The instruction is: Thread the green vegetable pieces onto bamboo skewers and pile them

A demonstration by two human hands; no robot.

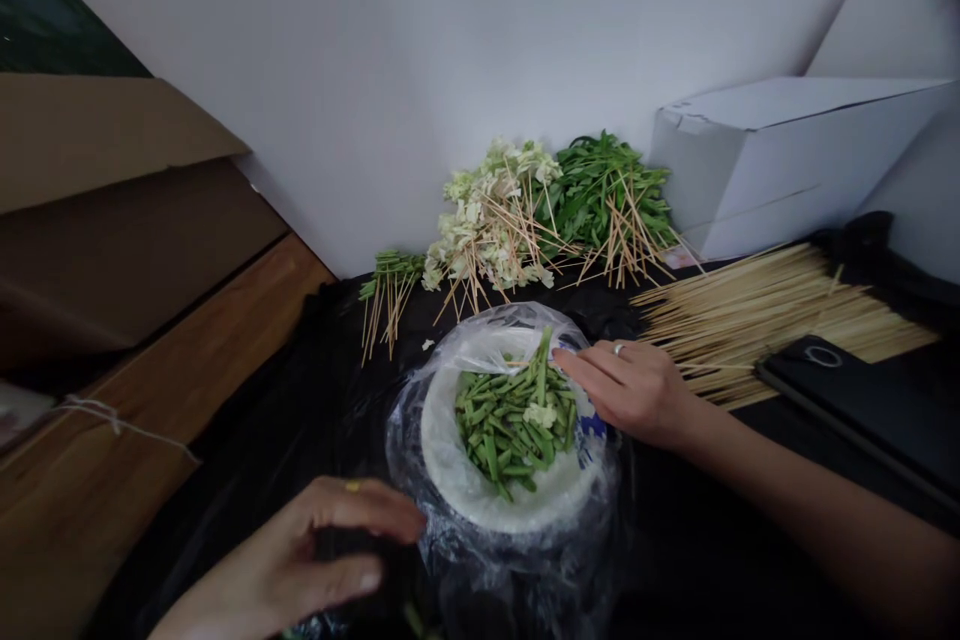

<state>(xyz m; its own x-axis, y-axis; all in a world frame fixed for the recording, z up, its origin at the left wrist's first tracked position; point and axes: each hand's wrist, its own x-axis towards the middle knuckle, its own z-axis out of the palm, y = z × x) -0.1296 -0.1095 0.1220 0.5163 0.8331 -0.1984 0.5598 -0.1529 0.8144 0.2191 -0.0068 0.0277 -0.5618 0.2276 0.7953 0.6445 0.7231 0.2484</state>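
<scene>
A white bowl (439, 455) wrapped in clear plastic stands before me, with cut green bean pieces (495, 420) and a pale leafy scrap (540, 414) in it. My right hand (637, 390) is over its right rim, fingers closed. At the fingertips a few bean pieces (544, 360) stand upright, and a thin wooden skewer (516, 363) pokes out to their left; the grip itself is partly hidden. Lower left of the bowl, my left hand (322, 550) hovers with thumb and fingers apart, holding nothing visible.
Skewered bundles of green beans (394, 275), pale cauliflower-like pieces (487, 210) and leafy greens (615, 190) lie along the wall. Bare skewers (780, 310) are spread at right, beside a dark phone (862, 410) and a white box (787, 160). Black plastic (300, 420) covers the work surface.
</scene>
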